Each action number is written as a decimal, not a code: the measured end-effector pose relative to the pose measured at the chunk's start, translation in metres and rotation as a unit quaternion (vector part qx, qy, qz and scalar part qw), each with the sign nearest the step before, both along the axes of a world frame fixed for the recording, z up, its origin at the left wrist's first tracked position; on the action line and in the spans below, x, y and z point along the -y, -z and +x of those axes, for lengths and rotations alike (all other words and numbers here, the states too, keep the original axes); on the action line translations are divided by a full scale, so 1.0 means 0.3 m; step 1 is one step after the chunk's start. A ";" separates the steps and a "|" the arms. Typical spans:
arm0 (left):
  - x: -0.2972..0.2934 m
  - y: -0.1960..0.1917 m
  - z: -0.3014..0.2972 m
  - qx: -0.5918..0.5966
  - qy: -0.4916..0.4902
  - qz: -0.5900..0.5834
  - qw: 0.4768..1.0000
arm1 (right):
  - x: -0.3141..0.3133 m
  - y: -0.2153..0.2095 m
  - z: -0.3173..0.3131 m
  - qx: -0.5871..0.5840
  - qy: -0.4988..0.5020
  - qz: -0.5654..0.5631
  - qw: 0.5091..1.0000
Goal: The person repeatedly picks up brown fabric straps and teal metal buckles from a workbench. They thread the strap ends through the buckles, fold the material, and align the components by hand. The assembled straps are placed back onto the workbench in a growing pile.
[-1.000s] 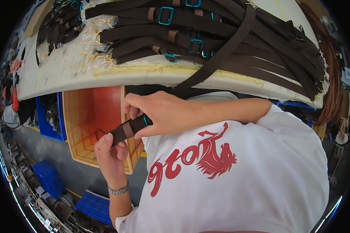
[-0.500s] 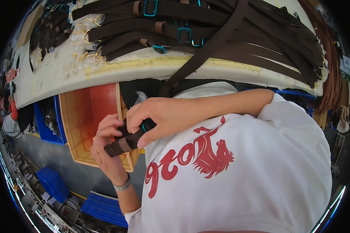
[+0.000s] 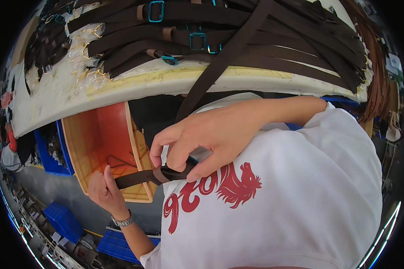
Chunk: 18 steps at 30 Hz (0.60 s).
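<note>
A dark brown strap (image 3: 136, 178) is stretched between my hands in front of my shirt. My left hand (image 3: 104, 192), with a watch on its wrist, is closed on the strap's left end, thumb raised. My right hand (image 3: 211, 136) bends over the other part, its fingers and thumb gripping the strap beside a lighter brown loop (image 3: 160, 175). Under those fingers a bit of a blue-green buckle (image 3: 191, 160) shows; the rest is hidden. A long length of dark strap (image 3: 215, 67) runs from behind my right hand up over the table edge.
Many dark straps with blue-green buckles (image 3: 156, 11) and clear-wrapped ends (image 3: 87, 54) lie on the pale-covered table (image 3: 54, 105). Below its edge stands an orange-yellow crate (image 3: 76, 157). Blue crates (image 3: 63, 217) stand on the floor at left. Reddish-brown strips (image 3: 373, 67) hang at the far right.
My left hand has moved left and down, drawing the strap out straighter. My right hand has shifted right, with the loop and buckle. The whole view has moved slightly.
</note>
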State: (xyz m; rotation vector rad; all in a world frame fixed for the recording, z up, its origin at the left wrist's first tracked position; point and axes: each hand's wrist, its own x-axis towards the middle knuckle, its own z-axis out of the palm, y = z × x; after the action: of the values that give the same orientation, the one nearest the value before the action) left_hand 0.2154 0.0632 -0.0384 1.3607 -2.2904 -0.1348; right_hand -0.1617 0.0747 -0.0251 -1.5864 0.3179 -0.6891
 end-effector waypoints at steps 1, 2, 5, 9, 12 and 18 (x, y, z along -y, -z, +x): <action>0.007 0.004 -0.013 -0.081 0.021 0.092 0.992 | -0.004 -0.016 0.000 -0.027 0.020 0.040 0.999; 0.016 0.001 -0.042 -0.160 0.041 0.183 0.969 | -0.005 -0.037 -0.001 -0.053 0.039 0.080 0.995; -0.045 -0.028 -0.178 -0.316 0.107 0.396 0.855 | -0.019 -0.029 0.017 -0.041 0.090 0.068 0.993; -0.059 -0.067 -0.276 -0.244 0.146 0.492 0.823 | -0.044 0.060 0.076 0.009 0.172 -0.064 0.983; -0.065 -0.056 -0.326 -0.158 0.189 0.252 0.936 | -0.036 0.032 0.054 -0.113 0.178 -0.023 0.977; -0.065 -0.005 -0.344 -0.246 0.143 0.246 0.927 | 0.010 0.058 0.047 -0.129 0.209 -0.009 0.969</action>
State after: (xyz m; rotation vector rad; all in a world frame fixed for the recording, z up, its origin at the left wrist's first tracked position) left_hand 0.1123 0.0828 -0.0370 1.0266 -2.0631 -1.0828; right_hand -0.1476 0.0716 -0.0425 -1.6441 0.8601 -0.8052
